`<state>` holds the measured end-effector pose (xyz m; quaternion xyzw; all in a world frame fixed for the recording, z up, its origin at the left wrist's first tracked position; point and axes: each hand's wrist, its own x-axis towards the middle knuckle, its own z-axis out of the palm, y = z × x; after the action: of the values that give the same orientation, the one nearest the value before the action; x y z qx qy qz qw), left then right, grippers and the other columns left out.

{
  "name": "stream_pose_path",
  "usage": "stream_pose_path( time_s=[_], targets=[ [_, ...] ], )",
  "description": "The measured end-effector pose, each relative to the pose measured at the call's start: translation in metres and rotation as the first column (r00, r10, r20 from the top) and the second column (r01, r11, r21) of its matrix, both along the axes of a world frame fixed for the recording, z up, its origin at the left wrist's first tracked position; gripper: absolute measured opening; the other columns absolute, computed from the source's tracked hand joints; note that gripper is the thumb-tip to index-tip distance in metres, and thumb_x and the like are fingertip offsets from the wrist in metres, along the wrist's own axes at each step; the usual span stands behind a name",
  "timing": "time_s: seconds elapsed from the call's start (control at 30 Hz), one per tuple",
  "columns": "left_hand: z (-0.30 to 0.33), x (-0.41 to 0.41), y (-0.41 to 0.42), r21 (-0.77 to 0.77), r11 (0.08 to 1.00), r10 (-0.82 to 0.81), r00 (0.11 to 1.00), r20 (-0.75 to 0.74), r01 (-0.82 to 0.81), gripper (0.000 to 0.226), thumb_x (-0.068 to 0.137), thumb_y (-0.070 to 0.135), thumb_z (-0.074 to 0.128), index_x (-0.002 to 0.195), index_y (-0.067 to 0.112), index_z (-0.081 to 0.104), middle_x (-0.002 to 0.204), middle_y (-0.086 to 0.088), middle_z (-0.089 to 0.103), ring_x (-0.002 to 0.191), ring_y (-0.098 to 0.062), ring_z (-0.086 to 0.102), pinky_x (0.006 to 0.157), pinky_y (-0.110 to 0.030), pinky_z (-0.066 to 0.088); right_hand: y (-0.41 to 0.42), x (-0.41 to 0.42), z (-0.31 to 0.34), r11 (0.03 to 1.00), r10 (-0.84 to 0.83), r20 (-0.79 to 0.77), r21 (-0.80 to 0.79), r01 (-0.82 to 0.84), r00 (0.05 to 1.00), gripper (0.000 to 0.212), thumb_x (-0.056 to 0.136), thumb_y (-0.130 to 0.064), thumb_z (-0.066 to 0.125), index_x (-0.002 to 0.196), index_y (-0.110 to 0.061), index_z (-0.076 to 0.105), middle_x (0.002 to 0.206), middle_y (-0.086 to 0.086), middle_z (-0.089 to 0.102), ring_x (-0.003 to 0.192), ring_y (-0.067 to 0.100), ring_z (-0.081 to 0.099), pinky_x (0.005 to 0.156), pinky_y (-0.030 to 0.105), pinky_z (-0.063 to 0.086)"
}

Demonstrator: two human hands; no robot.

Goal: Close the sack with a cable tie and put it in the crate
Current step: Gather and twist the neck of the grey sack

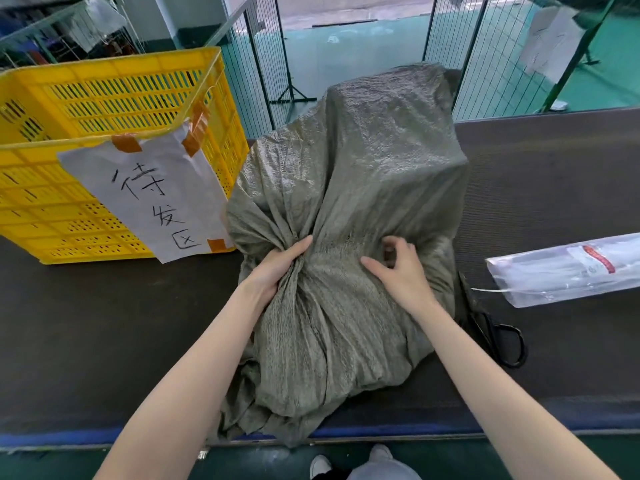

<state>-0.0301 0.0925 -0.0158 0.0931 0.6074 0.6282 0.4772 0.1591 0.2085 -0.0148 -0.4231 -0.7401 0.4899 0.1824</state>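
Observation:
A grey-green woven sack (363,161), full and bulky, lies on the dark table with its open end toward me. My left hand (277,268) is closed around the gathered neck of the sack. Just to the right of the neck, my right hand (398,268) rests on the fabric with curled fingers pinching a fold. A yellow slotted crate (104,98) stands at the left on the table, touching the sack, with a white paper sign (152,195) taped to its front. A clear bag of white cable ties (568,271) lies at the right.
Black scissors (502,337) lie on the dark table (86,323) just right of the sack. Wire mesh fence panels (485,46) stand behind the table on a green floor. My shoes (346,462) show below the table's front edge.

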Motion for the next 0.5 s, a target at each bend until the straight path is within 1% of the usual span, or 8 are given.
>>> stream_pose_path(
  time_s=[0.1, 0.2, 0.27, 0.33, 0.4, 0.43, 0.47, 0.5],
  targets=[
    [-0.003, -0.001, -0.012, -0.132, 0.988, -0.082, 0.997, -0.011, 0.079, 0.023, 0.08, 0.026, 0.075, 0.1, 0.018, 0.067, 0.094, 0.0, 0.076, 0.084, -0.015, 0.073, 0.064, -0.026, 0.058, -0.017, -0.01, -0.009, 0.988, -0.089, -0.15, -0.138, 0.068, 0.985, 0.036, 0.081, -0.023, 0.072, 0.111, -0.016, 0.054, 0.102, 0.003, 0.056, 0.093, 0.022, 0.058, 0.085, 0.036, 0.048],
    [0.0, 0.001, -0.017, -0.255, 0.953, -0.167, 0.986, 0.004, 0.162, 0.04, 0.073, 0.026, 0.081, 0.107, 0.014, 0.065, 0.097, -0.008, 0.075, 0.087, -0.022, 0.073, 0.068, -0.031, 0.057, -0.036, -0.014, -0.023, 0.979, -0.1, -0.2, -0.195, 0.061, 0.975, 0.027, 0.08, -0.01, 0.07, 0.102, -0.017, 0.055, 0.093, 0.002, 0.057, 0.081, 0.021, 0.057, 0.079, 0.037, 0.048],
    [0.002, 0.005, -0.014, -0.281, 0.946, -0.163, 0.986, 0.011, 0.16, 0.041, 0.075, 0.024, 0.079, 0.111, 0.013, 0.064, 0.099, -0.009, 0.074, 0.087, -0.023, 0.071, 0.068, -0.032, 0.056, -0.044, -0.013, -0.032, 0.975, -0.106, -0.21, -0.212, 0.061, 0.972, 0.026, 0.081, -0.009, 0.069, 0.1, -0.018, 0.055, 0.091, 0.001, 0.057, 0.082, 0.019, 0.057, 0.077, 0.034, 0.047],
    [0.003, 0.012, -0.011, -0.297, 0.942, -0.155, 0.987, 0.039, 0.16, 0.035, 0.081, 0.021, 0.073, 0.113, 0.009, 0.063, 0.099, -0.011, 0.072, 0.086, -0.024, 0.07, 0.071, -0.032, 0.056, -0.049, -0.01, -0.038, 0.979, -0.118, -0.223, -0.189, 0.076, 0.968, 0.025, 0.082, -0.009, 0.068, 0.101, -0.02, 0.056, 0.094, 0.001, 0.057, 0.086, 0.016, 0.056, 0.073, 0.023, 0.045],
    [0.002, 0.019, -0.007, -0.3, 0.941, -0.141, 0.987, 0.07, 0.156, 0.031, 0.086, 0.021, 0.068, 0.112, 0.006, 0.063, 0.101, -0.014, 0.071, 0.088, -0.025, 0.068, 0.08, -0.035, 0.055, -0.051, -0.004, -0.04, 0.987, -0.121, -0.229, -0.134, 0.092, 0.966, 0.024, 0.084, -0.013, 0.066, 0.104, -0.023, 0.056, 0.102, 0.003, 0.055, 0.086, 0.01, 0.054, 0.074, 0.018, 0.042],
    [0.002, 0.022, -0.006, -0.291, 0.945, -0.132, 0.989, 0.072, 0.147, 0.03, 0.087, 0.02, 0.066, 0.113, 0.005, 0.063, 0.103, -0.015, 0.071, 0.09, -0.026, 0.068, 0.083, -0.035, 0.054, -0.052, -0.001, -0.04, 0.99, -0.119, -0.231, -0.106, 0.097, 0.966, 0.024, 0.085, -0.016, 0.065, 0.105, -0.026, 0.056, 0.104, 0.002, 0.052, 0.086, 0.007, 0.052, 0.076, 0.018, 0.042],
    [0.002, 0.024, -0.003, -0.269, 0.954, -0.121, 0.991, 0.057, 0.132, 0.03, 0.087, 0.018, 0.065, 0.114, 0.005, 0.063, 0.103, -0.015, 0.071, 0.089, -0.025, 0.068, 0.082, -0.034, 0.054, -0.053, 0.002, -0.04, 0.991, -0.118, -0.235, -0.088, 0.1, 0.965, 0.024, 0.087, -0.019, 0.064, 0.106, -0.029, 0.055, 0.105, 0.001, 0.05, 0.087, 0.004, 0.052, 0.078, 0.019, 0.042],
    [0.001, 0.026, -0.001, -0.235, 0.966, -0.102, 0.994, 0.035, 0.107, 0.029, 0.088, 0.015, 0.064, 0.115, 0.004, 0.062, 0.101, -0.013, 0.071, 0.086, -0.023, 0.069, 0.076, -0.031, 0.056, -0.053, 0.006, -0.038, 0.992, -0.117, -0.24, -0.082, 0.1, 0.964, 0.023, 0.088, -0.022, 0.063, 0.107, -0.031, 0.055, 0.106, -0.001, 0.049, 0.089, 0.003, 0.051, 0.08, 0.019, 0.042]
  ],
)
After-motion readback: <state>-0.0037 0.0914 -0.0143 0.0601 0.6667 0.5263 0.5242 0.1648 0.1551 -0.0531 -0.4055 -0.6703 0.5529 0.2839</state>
